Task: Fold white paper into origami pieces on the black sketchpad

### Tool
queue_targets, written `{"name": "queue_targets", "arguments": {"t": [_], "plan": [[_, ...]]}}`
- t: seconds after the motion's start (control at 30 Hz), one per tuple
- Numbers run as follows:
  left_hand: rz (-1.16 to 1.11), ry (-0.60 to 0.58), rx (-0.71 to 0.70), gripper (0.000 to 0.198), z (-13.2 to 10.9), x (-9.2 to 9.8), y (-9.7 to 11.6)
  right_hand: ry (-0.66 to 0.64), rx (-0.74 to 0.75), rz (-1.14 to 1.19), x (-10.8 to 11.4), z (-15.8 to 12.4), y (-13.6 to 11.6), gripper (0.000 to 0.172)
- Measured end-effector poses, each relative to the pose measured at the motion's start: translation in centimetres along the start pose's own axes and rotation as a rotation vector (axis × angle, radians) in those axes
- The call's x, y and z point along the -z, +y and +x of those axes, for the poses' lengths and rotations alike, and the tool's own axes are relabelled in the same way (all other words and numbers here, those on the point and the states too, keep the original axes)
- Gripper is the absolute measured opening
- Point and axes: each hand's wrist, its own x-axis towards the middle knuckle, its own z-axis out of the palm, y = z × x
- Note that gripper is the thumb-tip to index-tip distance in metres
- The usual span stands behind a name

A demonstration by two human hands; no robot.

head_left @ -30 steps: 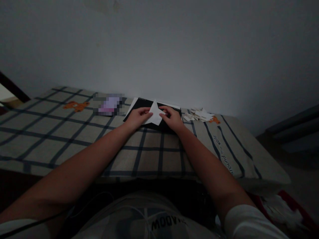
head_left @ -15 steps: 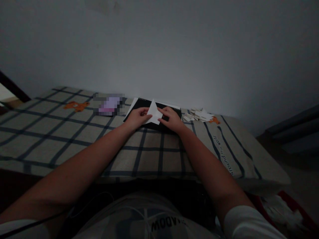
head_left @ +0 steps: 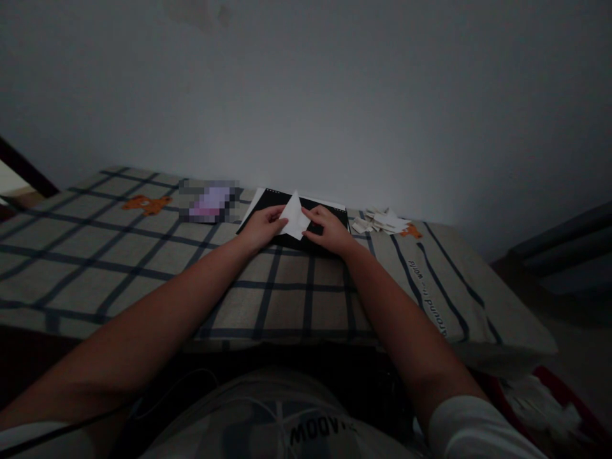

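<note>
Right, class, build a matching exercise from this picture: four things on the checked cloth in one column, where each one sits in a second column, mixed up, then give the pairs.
Things
1. white paper
2. black notebook
3. paper scraps
4. big orange bear print

Places
A. far left on the checked cloth
B. pinched between the left hand and the right hand
C. lying flat under the paper and both hands
D. heaped just right of the notebook

Pairs: 1-B, 2-C, 3-D, 4-A
</note>
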Motion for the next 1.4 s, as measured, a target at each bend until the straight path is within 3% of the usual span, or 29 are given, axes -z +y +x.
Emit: {"name": "queue_targets", "arguments": {"t": [0.57, 0.8, 1.1, 1.27, 1.4], "plan": [[0.079, -0.005, -0.052, 0.047, -0.1, 0.1, 0.4, -0.012, -0.013, 0.022, 0.0, 0.0, 0.0, 0.056], [0.092, -0.016, -0.052, 0.048, -0.1, 0.3, 0.1, 0.022, 0.004, 0.012, 0.2, -0.1, -0.1, 0.047], [0.131, 0.008, -0.047, 0.052, 0.1, 0.4, -0.2, 0.072, -0.026, -0.062, 0.4, -0.1, -0.4, 0.020], [0.162, 0.010, -0.037, 0.056, 0.2, 0.5, -0.4, 0.174, -0.014, -0.090, 0.5, 0.1, -0.8, 0.015], [0.202, -0.005, -0.044, 0.057, 0.2, 0.4, -0.4, 0.175, -0.016, -0.120, 0.6, 0.1, -1.3, 0.015]]}}
